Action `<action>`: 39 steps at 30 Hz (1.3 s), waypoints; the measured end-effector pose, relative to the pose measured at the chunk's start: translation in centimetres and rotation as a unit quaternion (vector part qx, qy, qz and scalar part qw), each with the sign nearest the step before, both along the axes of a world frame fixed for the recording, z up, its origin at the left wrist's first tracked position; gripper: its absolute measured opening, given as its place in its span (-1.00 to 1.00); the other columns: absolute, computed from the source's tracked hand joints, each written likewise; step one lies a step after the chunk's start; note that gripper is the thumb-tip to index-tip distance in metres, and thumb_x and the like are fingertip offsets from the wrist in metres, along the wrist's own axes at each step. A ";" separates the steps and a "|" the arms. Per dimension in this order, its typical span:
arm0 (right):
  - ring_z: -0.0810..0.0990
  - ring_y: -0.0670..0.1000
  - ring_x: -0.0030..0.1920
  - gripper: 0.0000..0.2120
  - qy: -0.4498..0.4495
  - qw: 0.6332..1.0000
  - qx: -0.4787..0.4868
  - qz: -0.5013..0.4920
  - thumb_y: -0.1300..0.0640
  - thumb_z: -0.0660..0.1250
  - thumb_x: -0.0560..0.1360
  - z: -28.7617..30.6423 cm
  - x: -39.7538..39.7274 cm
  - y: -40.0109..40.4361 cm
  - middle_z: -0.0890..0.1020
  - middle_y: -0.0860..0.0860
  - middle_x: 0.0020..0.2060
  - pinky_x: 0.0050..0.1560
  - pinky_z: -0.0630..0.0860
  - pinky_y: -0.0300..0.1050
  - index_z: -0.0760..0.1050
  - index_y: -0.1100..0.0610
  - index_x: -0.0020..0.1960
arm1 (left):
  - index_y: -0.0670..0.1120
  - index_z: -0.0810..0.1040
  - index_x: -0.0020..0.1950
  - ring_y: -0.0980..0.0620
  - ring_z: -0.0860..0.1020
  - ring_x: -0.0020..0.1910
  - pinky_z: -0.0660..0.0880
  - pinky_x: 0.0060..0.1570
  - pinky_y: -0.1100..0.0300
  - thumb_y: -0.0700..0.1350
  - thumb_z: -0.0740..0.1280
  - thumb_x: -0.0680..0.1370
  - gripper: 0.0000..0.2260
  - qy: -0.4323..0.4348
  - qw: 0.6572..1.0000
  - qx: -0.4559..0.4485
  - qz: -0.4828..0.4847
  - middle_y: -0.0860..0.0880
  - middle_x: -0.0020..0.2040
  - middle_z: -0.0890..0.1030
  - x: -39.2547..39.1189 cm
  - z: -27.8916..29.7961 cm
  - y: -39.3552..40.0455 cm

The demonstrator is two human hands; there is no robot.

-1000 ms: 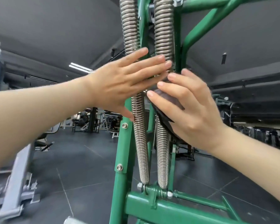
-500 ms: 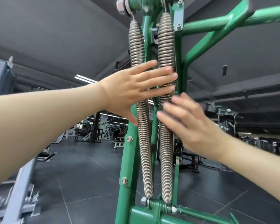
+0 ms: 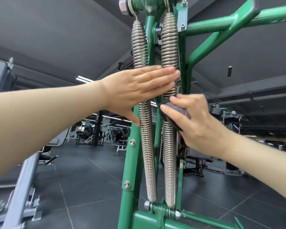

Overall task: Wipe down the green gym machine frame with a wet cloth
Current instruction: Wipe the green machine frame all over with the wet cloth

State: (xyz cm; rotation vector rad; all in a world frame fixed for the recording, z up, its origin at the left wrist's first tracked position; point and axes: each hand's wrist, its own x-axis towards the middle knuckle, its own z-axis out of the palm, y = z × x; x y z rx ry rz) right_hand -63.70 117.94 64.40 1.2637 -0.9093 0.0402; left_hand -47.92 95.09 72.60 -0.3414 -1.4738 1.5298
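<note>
The green machine frame (image 3: 130, 164) rises in front of me with two steel coil springs, a left spring (image 3: 146, 146) and a right spring (image 3: 169, 47), hung between its uprights. My left hand (image 3: 135, 90) lies flat with straight fingers across both springs. Just below it, my right hand (image 3: 193, 119) grips a dark grey cloth (image 3: 175, 113) and presses it against the right spring and the green upright beside it. Most of the cloth is hidden under my fingers and palm.
A grey machine leg (image 3: 21, 187) slants at the lower left. Green diagonal braces (image 3: 221, 33) run off to the upper right. Other gym machines (image 3: 92, 133) stand far back on the dark tiled floor (image 3: 89, 187).
My right hand has slid down the right spring with the cloth, and its fingers now curl round the cloth. My left hand stays flat on the springs. The view has tilted upward.
</note>
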 end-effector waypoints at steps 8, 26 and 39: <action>0.41 0.33 0.34 -0.63 0.130 0.976 0.116 -0.131 0.34 0.05 0.71 -1.9 -1.6 1.6 0.40 0.26 0.34 0.21 0.53 0.33 0.39 0.33 0.48 | -0.23 -0.22 0.67 -0.16 -0.18 0.67 -0.19 0.64 -0.12 0.62 0.22 0.38 0.27 0.006 1.000 0.005 0.003 -0.22 0.69 -0.14 0.2 0.1 0.3; 0.46 0.33 0.30 -0.65 0.109 0.992 0.028 -0.051 0.35 0.20 0.65 -0.4 0.6 -0.9 0.51 0.26 0.31 0.24 0.48 0.35 0.51 0.32 0.41 | -0.13 -0.22 0.69 -0.26 -0.11 0.66 -0.19 0.62 -0.20 0.49 0.49 0.26 0.34 0.046 0.999 0.010 0.017 -0.25 0.68 -0.15 2.6 2.3 2.0; 0.61 0.34 0.11 -0.71 0.152 0.968 0.108 -0.171 0.36 0.14 0.65 -4.1 1.6 -6.4 0.60 0.32 0.17 0.05 0.57 0.23 0.51 0.39 0.29 | -0.13 -0.21 0.69 -0.25 -0.10 0.67 -0.15 0.64 -0.13 0.19 0.42 0.43 0.09 0.059 0.998 0.011 0.018 -0.23 0.69 -0.11 2.1 2.1 1.9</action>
